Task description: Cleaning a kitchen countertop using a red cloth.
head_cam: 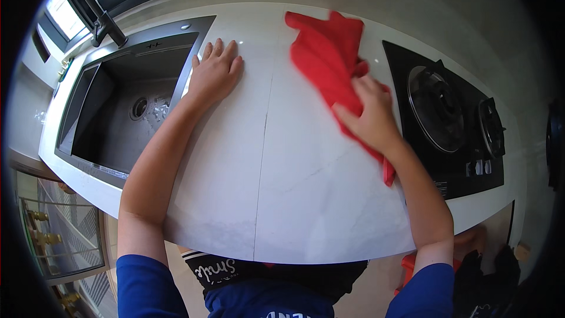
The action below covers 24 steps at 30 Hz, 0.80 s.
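Note:
In the head view a red cloth (329,53) lies spread over the right part of the white countertop (229,150). My right hand (373,115) presses on its near end with the fingers on the fabric; hand and cloth are slightly blurred. Part of the cloth trails below my palm towards the counter's front. Flat on the countertop, my left hand (216,70) rests with its fingers apart, just right of the sink's rim, holding nothing.
At left is a dark sink (119,97) with a drain and a black faucet (103,22). A black gas cooktop (474,141) with glass-lidded pans fills the right side. A thin seam (262,159) crosses the countertop. Another person's legs (472,243) show at lower right.

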Each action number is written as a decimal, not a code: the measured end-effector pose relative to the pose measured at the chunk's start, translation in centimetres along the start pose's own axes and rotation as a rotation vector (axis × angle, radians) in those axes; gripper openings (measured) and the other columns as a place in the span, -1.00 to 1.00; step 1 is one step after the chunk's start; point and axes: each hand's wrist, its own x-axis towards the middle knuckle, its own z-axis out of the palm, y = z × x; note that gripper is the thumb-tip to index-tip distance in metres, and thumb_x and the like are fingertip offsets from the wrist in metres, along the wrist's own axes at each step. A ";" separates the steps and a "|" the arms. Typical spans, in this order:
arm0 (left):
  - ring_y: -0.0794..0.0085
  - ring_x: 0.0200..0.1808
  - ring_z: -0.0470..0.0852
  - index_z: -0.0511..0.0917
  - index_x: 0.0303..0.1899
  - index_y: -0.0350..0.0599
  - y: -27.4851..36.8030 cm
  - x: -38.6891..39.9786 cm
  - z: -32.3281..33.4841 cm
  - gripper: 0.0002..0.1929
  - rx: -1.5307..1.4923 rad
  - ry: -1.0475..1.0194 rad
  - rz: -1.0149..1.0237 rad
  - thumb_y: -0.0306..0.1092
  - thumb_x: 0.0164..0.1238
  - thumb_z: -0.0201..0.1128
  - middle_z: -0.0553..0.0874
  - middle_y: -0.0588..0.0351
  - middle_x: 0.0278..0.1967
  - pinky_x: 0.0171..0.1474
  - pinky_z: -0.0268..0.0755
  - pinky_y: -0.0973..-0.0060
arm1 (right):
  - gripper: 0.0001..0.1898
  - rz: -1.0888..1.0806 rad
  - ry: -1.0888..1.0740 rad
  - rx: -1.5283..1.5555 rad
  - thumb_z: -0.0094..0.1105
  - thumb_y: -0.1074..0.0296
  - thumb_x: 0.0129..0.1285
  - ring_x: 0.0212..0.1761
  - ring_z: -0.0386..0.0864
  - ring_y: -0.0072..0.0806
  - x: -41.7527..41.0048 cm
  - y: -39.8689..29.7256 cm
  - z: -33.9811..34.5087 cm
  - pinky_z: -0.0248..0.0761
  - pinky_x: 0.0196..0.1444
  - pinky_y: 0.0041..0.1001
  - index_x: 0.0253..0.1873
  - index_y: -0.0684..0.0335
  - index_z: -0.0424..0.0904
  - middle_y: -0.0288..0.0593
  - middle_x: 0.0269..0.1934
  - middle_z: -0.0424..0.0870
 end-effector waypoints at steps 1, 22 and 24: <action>-0.11 0.50 0.13 0.27 0.40 -0.03 -0.1 0.1 0.4 -0.46 -0.018 0.026 0.007 -0.02 0.52 -0.19 0.25 -0.23 0.44 0.46 -0.10 -0.16 | -0.47 -0.104 -0.024 0.070 0.40 0.12 0.05 0.08 0.48 -0.10 -0.5 -1.9 -0.3 0.28 0.14 -0.15 0.05 0.37 0.55 -0.03 -0.01 0.54; -0.05 0.52 0.07 0.20 0.40 -0.37 -0.4 0.8 0.9 -0.37 -0.098 0.005 0.014 0.00 0.60 -0.34 0.21 -0.24 0.46 0.53 -0.11 0.18 | -0.48 0.178 0.161 0.015 0.34 0.13 0.14 0.04 0.55 -0.03 0.4 2.3 0.3 0.37 0.15 -0.20 0.11 0.37 0.54 0.08 -0.03 0.58; -0.02 0.53 0.07 0.21 0.39 -0.37 -0.2 0.6 0.8 -0.38 -0.123 0.001 0.011 -0.02 0.60 -0.35 0.21 -0.25 0.45 0.54 -0.11 0.19 | -0.49 0.037 0.049 0.106 0.36 0.13 0.10 0.03 0.54 -0.03 -0.3 0.5 0.0 0.37 0.15 -0.20 0.08 0.37 0.55 0.07 -0.03 0.57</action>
